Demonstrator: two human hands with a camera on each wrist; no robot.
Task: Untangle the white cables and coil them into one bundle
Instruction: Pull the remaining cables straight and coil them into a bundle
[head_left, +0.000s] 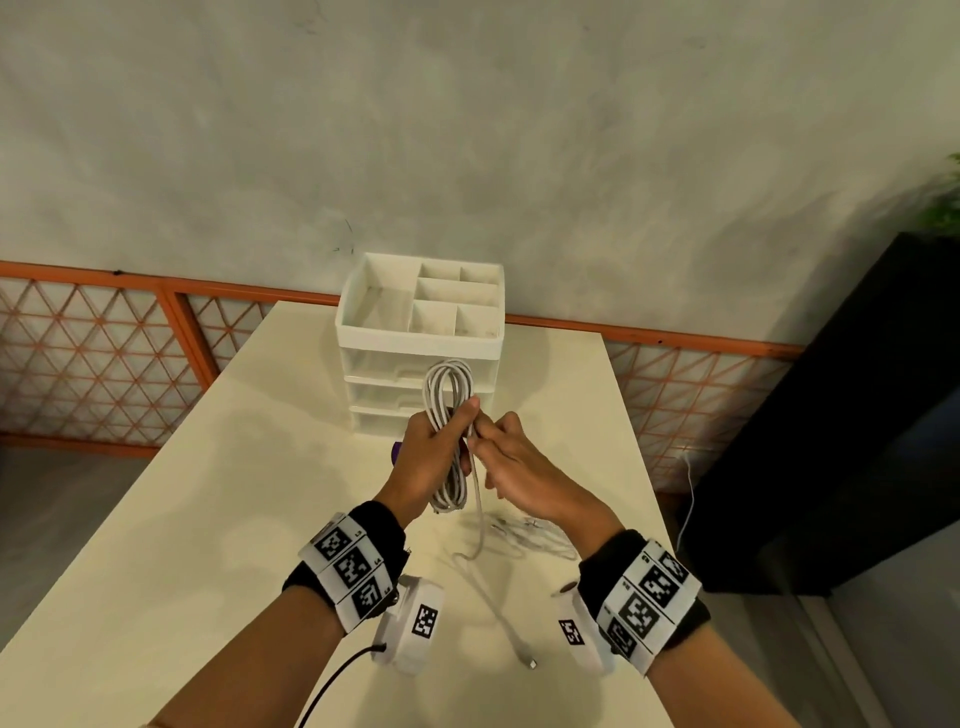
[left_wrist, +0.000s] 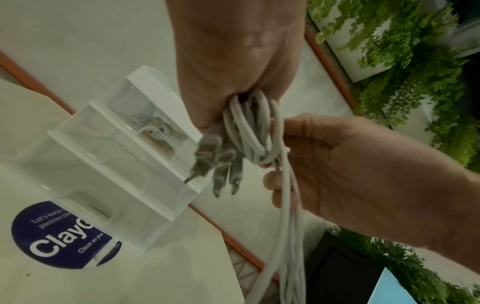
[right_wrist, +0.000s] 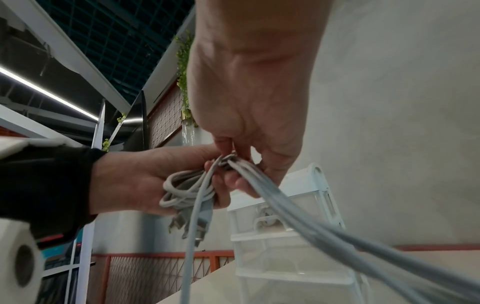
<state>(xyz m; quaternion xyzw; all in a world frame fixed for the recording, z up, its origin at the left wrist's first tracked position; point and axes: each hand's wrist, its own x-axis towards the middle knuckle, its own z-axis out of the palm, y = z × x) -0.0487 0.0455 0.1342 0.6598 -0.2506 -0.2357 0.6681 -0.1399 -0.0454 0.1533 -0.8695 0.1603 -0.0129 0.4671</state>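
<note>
My left hand (head_left: 434, 457) grips a coil of white cable (head_left: 448, 387) upright above the table; its loops stick out above and below the fist, and several connector ends (left_wrist: 221, 164) hang from it. My right hand (head_left: 511, 467) pinches the loose cable strand (head_left: 475, 499) right beside the left thumb. That strand drops to the table and ends in a plug (head_left: 530, 663) near the front. More tangled white cable (head_left: 535, 535) lies on the table under my right wrist. In the right wrist view the fingertips (right_wrist: 233, 150) squeeze the strands (right_wrist: 285, 216) against the coil (right_wrist: 182, 185).
A white drawer organiser (head_left: 421, 343) with open top compartments stands at the back of the cream table (head_left: 208, 519), just behind my hands. A purple item (head_left: 397, 452) peeks out left of my left hand. A dark cabinet (head_left: 857, 441) stands to the right.
</note>
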